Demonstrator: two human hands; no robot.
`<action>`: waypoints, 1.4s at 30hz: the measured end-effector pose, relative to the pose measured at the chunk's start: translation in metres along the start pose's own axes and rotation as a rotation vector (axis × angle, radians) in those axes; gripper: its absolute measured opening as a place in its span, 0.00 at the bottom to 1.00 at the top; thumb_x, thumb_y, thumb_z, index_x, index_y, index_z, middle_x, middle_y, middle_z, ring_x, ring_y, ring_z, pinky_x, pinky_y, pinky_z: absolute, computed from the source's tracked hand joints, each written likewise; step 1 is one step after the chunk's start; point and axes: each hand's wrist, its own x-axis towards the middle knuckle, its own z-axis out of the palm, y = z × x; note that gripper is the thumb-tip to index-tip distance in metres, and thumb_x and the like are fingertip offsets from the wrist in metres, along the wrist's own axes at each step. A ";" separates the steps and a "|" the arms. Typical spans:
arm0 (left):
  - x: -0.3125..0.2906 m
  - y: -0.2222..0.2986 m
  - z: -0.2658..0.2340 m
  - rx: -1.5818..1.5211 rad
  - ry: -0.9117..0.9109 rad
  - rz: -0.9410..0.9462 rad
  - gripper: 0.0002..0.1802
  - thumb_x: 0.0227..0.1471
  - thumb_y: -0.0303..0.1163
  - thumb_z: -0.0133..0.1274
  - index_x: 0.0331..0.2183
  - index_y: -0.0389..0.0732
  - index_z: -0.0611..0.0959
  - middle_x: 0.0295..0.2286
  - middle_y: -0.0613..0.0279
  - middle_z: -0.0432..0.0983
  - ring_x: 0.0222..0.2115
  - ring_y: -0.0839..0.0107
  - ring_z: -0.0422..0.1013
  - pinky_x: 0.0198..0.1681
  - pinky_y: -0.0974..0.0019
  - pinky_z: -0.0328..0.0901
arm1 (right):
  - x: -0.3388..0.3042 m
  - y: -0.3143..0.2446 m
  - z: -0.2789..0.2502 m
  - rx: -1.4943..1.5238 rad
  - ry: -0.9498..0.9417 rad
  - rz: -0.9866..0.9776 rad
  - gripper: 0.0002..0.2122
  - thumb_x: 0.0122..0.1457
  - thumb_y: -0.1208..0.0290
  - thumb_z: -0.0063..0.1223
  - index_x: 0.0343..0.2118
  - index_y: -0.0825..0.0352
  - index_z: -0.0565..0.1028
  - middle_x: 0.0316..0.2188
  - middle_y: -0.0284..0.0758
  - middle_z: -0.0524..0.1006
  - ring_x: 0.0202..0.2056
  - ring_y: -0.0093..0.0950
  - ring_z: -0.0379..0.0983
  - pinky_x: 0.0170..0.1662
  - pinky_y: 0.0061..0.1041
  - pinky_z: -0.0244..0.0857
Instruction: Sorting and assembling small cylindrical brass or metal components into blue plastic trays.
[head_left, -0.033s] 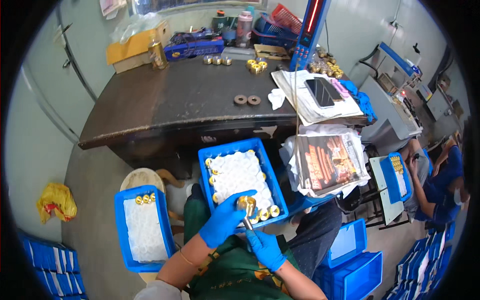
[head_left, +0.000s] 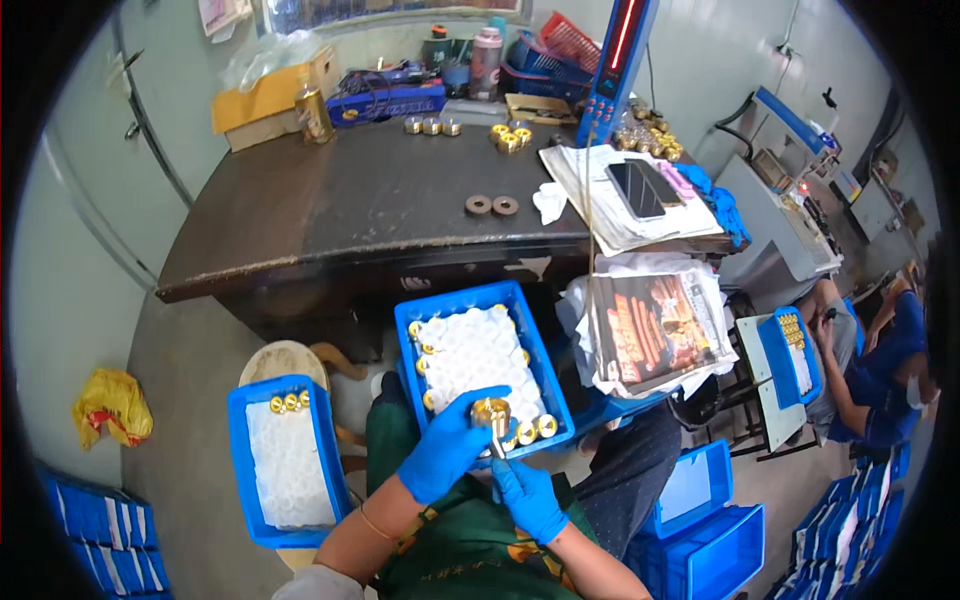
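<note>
In blue gloves, my left hand [head_left: 440,455] grips a shiny gold-coloured round metal fitting [head_left: 490,410] over the near edge of a blue bin [head_left: 549,362]. Just below and to the right, my right hand [head_left: 532,502] is closed on a slim silver metal rod [head_left: 498,449]. Its upper end meets the underside of the fitting; whether it goes inside cannot be made out. White dimpled packing fills much of the bin, with several gold-rimmed fittings [head_left: 527,433] at its near right corner and more along the sides.
A second blue bin [head_left: 240,470] with gold fittings stands on a stool to the left. Ahead is a dark desk [head_left: 370,190] with two brown rings [head_left: 492,205], a phone [head_left: 636,190] and papers. Newspapers [head_left: 655,325] are stacked at right; a co-worker [head_left: 885,350] sits beyond.
The rod and fitting have tilted slightly in my hands, which stay in nearly the same place. The whole view has shifted a little.
</note>
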 end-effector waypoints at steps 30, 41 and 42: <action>-0.046 0.007 0.054 0.086 0.076 0.392 0.27 0.53 0.33 0.37 0.53 0.34 0.56 0.48 0.57 0.57 0.50 0.69 0.54 0.54 0.66 0.48 | -0.004 -0.018 0.009 -0.178 0.366 -0.590 0.11 0.53 0.67 0.47 0.36 0.67 0.72 0.21 0.44 0.72 0.19 0.41 0.69 0.21 0.32 0.62; -0.043 -0.003 0.041 0.153 0.023 0.476 0.37 0.49 0.30 0.41 0.56 0.34 0.44 0.49 0.53 0.56 0.48 0.65 0.57 0.53 0.64 0.52 | 0.002 -0.007 0.020 -0.120 0.295 -0.495 0.11 0.52 0.66 0.46 0.34 0.67 0.72 0.14 0.45 0.70 0.16 0.42 0.68 0.19 0.35 0.61; -0.040 -0.008 0.030 0.152 0.045 0.474 0.37 0.49 0.30 0.41 0.56 0.34 0.44 0.49 0.53 0.56 0.48 0.65 0.57 0.53 0.64 0.52 | 0.006 -0.001 0.026 -0.184 0.286 -0.460 0.09 0.52 0.65 0.47 0.30 0.66 0.72 0.14 0.45 0.69 0.15 0.42 0.68 0.18 0.36 0.61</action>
